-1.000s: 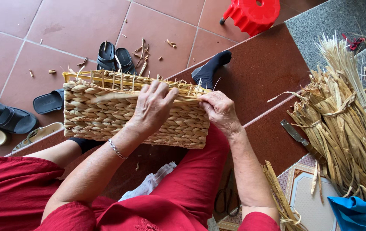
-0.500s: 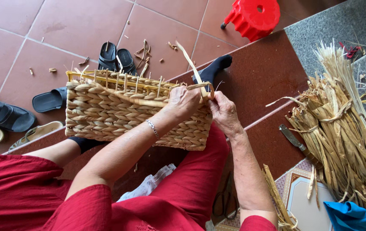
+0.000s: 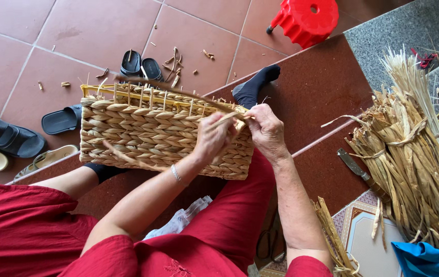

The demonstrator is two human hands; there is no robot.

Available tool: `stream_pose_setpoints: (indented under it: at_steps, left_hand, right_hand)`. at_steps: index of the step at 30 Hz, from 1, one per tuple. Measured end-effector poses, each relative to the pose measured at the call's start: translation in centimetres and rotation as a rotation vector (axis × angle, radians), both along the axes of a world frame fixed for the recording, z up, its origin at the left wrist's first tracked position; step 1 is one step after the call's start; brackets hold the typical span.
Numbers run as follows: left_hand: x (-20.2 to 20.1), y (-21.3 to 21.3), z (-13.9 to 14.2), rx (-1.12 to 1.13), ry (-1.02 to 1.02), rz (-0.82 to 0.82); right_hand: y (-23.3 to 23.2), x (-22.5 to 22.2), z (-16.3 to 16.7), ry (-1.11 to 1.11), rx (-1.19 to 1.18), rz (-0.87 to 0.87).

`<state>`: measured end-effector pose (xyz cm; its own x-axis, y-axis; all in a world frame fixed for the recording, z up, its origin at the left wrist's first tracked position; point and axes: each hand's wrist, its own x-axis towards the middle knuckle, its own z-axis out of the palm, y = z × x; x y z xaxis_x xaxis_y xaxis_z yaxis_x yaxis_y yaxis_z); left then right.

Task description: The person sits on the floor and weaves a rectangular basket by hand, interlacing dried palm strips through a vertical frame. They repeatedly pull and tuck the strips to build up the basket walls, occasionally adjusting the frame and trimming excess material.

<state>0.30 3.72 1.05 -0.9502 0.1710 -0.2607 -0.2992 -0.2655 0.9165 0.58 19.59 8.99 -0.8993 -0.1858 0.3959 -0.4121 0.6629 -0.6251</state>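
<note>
Fingers (image 3: 218, 124) of both hands pinch a straw strand (image 3: 229, 117) at the basket's (image 3: 158, 136) rim.

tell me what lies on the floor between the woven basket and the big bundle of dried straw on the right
In the head view, a knife lies on the dark red floor between the woven basket and the straw bundle, close to the bundle; otherwise that stretch is bare.
</note>
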Motion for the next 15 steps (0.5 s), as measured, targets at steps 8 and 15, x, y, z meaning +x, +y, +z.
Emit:
stream_pose_setpoints:
  at_steps: [8,15]
  left_hand:
    - [1.8,-3.6,2.3,-0.695,1.105,-0.103]
    - [-2.5,-8.2,4.7,-1.373,1.216,-0.165]
  right_hand:
    - [-0.9,-0.6,-0.2,0.046,0.145,-0.008]
    - [-0.2,0.1,0.2,-0.016,0.119,0.079]
